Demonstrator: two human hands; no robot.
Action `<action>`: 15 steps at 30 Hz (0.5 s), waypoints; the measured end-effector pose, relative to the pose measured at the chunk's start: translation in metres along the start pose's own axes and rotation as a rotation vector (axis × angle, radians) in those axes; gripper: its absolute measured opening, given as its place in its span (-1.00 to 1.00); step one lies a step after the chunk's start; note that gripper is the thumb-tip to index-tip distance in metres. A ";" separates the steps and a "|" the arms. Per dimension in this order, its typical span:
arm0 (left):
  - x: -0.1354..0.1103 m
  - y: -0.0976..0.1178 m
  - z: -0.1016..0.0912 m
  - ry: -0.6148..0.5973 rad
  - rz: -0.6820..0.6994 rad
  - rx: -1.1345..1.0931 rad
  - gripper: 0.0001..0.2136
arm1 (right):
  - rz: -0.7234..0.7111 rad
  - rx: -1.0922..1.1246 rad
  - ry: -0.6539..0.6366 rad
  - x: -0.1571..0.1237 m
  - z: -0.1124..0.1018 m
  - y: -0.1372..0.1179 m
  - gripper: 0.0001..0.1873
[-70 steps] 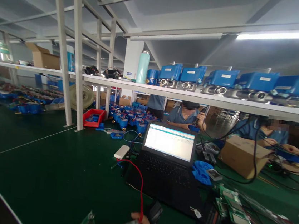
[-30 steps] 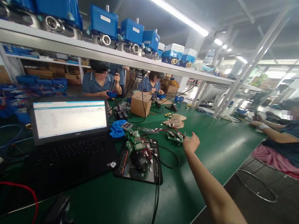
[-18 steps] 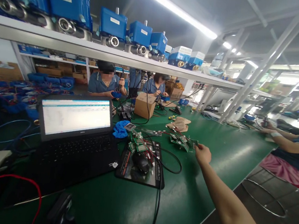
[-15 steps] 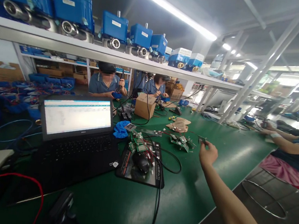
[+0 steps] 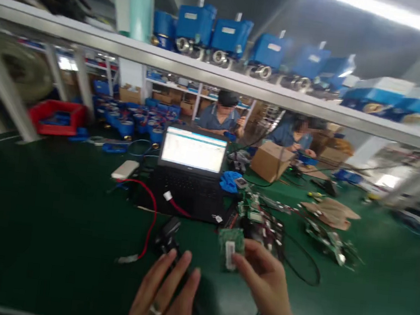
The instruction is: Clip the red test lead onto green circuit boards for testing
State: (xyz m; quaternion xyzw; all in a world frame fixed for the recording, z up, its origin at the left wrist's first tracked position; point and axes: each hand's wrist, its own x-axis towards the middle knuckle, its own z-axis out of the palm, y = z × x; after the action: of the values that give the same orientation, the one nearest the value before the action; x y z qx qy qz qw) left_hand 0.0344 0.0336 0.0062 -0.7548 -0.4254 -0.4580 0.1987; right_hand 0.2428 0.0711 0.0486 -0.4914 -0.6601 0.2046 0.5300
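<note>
Right hand (image 5: 264, 280) fingers pinch a small green circuit board (image 5: 230, 247): light, rigid, fragile; edge grip advisable. Left hand (image 5: 165, 299) open, empty.

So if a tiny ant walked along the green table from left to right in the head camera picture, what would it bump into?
red tray → white box → laptop → cardboard box → tan cloth

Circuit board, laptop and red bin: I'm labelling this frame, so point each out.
circuit board (image 5: 230, 247), head view, middle of its green face.
laptop (image 5: 193, 149), head view, centre of the lit screen.
red bin (image 5: 56, 117), head view, front wall.
</note>
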 end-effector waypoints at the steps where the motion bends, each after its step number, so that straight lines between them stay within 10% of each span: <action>1: 0.003 0.000 -0.004 -0.024 0.000 0.038 -0.61 | -0.058 0.031 -0.104 -0.008 0.024 -0.012 -0.91; 8: -0.039 -0.030 -0.075 -0.131 -0.358 0.162 -0.56 | -0.261 0.279 -0.511 -0.021 0.113 -0.050 -0.73; 15: -0.064 -0.052 -0.114 0.248 -1.121 -0.283 -0.75 | -0.028 -0.482 -0.779 -0.012 0.179 -0.010 -0.65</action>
State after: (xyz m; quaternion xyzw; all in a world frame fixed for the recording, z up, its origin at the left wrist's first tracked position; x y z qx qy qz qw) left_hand -0.0818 -0.0456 0.0036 -0.3748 -0.6677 -0.6303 -0.1280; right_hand 0.0769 0.1012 -0.0125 -0.4782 -0.8455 0.2075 0.1157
